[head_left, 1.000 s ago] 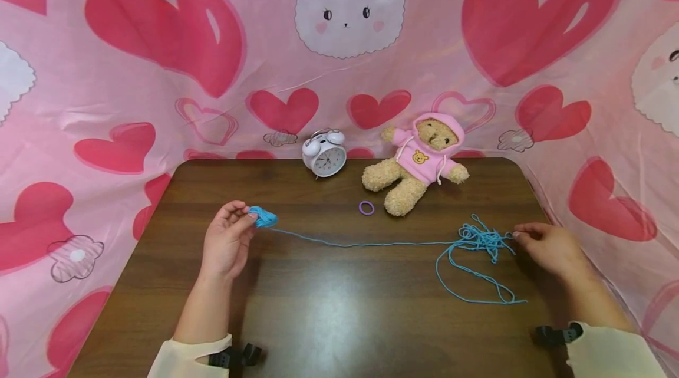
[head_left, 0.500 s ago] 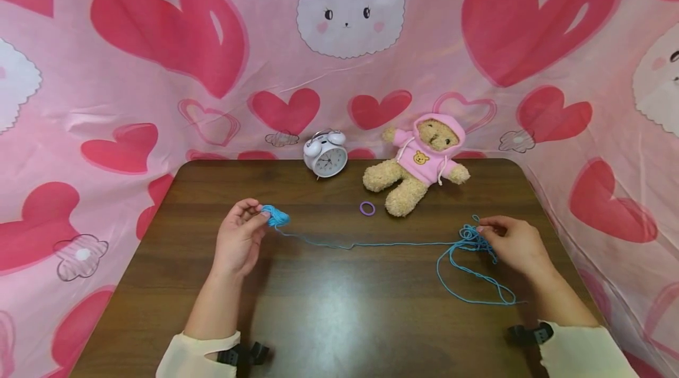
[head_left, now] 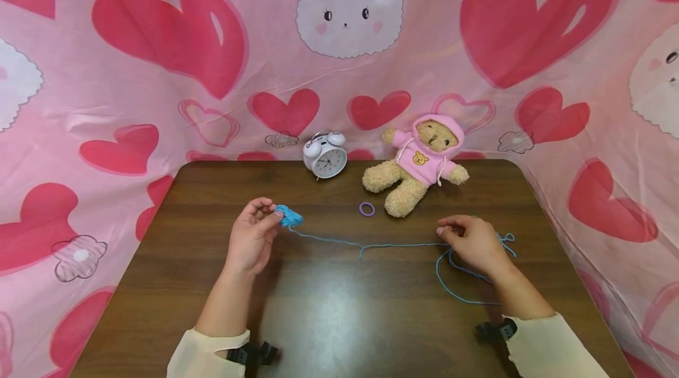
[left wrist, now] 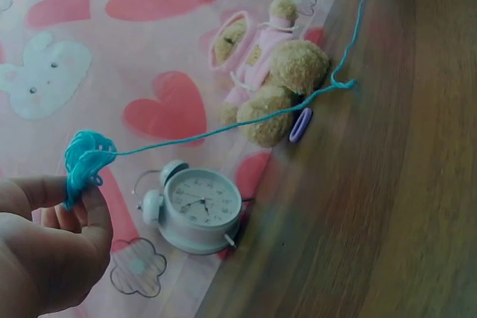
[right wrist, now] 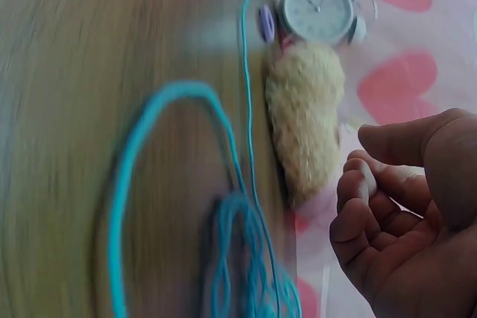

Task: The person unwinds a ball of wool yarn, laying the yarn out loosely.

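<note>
My left hand (head_left: pixel 251 242) pinches a small wound bundle of light blue yarn (head_left: pixel 289 216) between thumb and fingers, raised over the left half of the table. From the bundle a single strand (head_left: pixel 403 245) runs right across the wood, with a small kink near the middle. My right hand (head_left: pixel 474 242) hovers over the loose yarn tangle (right wrist: pixel 250 258) and hides much of it in the head view. In the right wrist view its fingers are loosely bent, the thumb stands apart from them, and nothing is held. A wide yarn loop (right wrist: pixel 119 206) lies beside the tangle.
A white twin-bell alarm clock (head_left: pixel 326 157) stands at the back of the brown table (head_left: pixel 318 331). Right of it sits a teddy bear (head_left: pixel 421 160) in a pink hoodie. A purple ring (head_left: pixel 367 209) lies before the bear. Pink heart-patterned cloth hangs behind.
My right hand has moved left across the tangle, away from its far end. My left hand has shifted right with the bundle. The strand has slackened and a kink has formed in it.
</note>
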A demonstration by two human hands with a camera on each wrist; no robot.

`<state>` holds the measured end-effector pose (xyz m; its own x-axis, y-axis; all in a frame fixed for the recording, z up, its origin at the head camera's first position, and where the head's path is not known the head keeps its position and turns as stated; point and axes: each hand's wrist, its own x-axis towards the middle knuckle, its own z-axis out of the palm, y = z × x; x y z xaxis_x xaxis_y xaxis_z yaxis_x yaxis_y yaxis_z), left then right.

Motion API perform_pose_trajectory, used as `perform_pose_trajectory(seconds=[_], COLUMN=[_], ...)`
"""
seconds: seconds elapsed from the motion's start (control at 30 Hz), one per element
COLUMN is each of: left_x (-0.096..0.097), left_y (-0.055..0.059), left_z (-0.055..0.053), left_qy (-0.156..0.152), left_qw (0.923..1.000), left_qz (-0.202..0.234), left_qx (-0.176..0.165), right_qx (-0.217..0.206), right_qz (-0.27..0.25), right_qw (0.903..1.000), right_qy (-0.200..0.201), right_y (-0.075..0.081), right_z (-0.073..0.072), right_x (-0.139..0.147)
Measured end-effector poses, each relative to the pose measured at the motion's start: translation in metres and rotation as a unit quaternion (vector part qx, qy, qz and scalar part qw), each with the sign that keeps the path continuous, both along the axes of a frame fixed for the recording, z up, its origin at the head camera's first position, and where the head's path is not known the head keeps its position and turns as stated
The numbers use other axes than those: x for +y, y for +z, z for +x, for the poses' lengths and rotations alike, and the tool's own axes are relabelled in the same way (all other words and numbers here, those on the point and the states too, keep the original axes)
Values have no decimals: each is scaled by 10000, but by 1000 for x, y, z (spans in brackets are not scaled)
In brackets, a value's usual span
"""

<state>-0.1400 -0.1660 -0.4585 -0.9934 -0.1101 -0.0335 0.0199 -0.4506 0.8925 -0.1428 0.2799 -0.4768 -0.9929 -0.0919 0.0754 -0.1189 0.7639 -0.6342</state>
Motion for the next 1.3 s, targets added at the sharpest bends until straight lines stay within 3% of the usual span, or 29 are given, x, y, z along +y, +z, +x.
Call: perform_pose_trajectory(seconds=[0.53,0.9,1.3], left_x=[26,37,55], left_y=[-4,-6,-12], left_z=[1,1,5], left_qy=[-313,-381,-610], left_qw=[9995,9991,9979], left_qz=[-12,26,-11], left_qx=[-6,-158,-221], right_qx=[271,441,723], right_qz=[-468,-1063,-1073], right_qw=[9939,9758,9644], right_qy=[959,1860,2306], right_y=[-8,-13,-13], right_z=[-4,-4,-4], right_x=[-71,-109,-143])
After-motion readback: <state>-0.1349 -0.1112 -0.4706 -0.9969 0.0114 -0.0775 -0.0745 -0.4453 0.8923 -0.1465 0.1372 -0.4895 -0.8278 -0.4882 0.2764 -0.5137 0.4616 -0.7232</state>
